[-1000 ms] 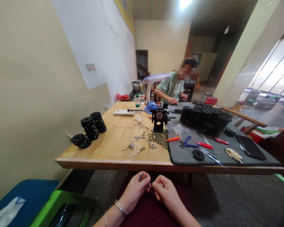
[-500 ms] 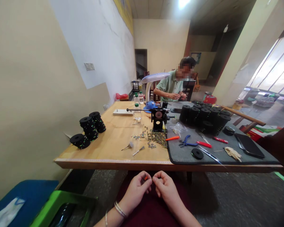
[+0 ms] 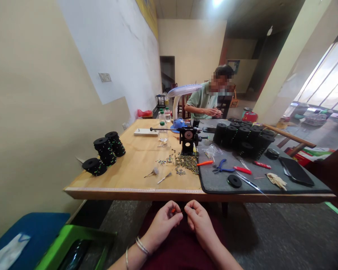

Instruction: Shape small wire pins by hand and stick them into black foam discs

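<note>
Below the table's front edge, over my dark red lap, both my hands are closed in pinches, fingertips nearly touching. My left hand (image 3: pixel 163 222) pinches a tiny orange-red piece (image 3: pixel 173 210); bangles sit on that wrist. My right hand (image 3: pixel 198 222) has its fingers curled tight, and what they hold is too small to make out. On the wooden table (image 3: pixel 129 176) ahead lie a scatter of small beads (image 3: pixel 186 163), a black winding tool (image 3: pixel 188 139) and blue pliers (image 3: pixel 222 168) on a grey mat (image 3: pixel 214 183).
Black spools stand at the table's left (image 3: pixel 105 150) and in a row on the right (image 3: pixel 243 137). A desk lamp (image 3: pixel 180 98), bottles, red-handled tools and a phone (image 3: pixel 297 170) are there too. A person sits at the far end. A blue and green seat (image 3: pixel 45 236) is lower left.
My hands have stayed together in my lap, shifting slightly up and right. The view tilted up a little. The person opposite drew both hands together.
</note>
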Demonstrator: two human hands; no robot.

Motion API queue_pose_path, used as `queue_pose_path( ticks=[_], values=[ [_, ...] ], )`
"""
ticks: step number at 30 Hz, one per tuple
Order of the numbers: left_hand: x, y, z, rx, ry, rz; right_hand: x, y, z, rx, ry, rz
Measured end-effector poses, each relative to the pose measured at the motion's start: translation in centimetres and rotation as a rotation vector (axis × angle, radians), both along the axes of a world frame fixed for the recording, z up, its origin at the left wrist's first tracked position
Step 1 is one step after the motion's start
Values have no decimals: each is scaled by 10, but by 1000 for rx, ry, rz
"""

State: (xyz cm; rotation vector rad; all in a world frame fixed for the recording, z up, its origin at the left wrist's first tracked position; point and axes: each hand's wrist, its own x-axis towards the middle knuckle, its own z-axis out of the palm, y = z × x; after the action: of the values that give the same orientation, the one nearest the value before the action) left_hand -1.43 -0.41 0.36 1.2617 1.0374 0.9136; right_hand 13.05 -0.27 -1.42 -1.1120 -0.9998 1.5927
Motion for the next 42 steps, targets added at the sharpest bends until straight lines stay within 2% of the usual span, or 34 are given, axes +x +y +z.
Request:
queue_pose_path(
  ticks=[7, 14, 22, 27, 31, 35, 42],
  values=[
    [0, -1, -1, -12, 58, 0, -1, 0, -4, 26, 29, 16],
    [1, -1, 0, 135, 187, 94, -2, 1, -2, 48, 1, 50],
    [1, -1, 1, 110, 253, 123, -3, 0, 3, 15, 6, 61],
    [-1, 0, 9, 161, 188, 150, -2, 0, 4, -35, 22, 130],
    [-2, 2, 12, 157, 100, 148, -2, 1, 4, 8, -127, 178],
    [-2, 2, 8, 118, 68, 177, -2, 0, 6, 83, -255, 172],
    [-6, 6, -3, 88, 13, 312, 0, -3, 4, 108, -231, 129]
  ],
)
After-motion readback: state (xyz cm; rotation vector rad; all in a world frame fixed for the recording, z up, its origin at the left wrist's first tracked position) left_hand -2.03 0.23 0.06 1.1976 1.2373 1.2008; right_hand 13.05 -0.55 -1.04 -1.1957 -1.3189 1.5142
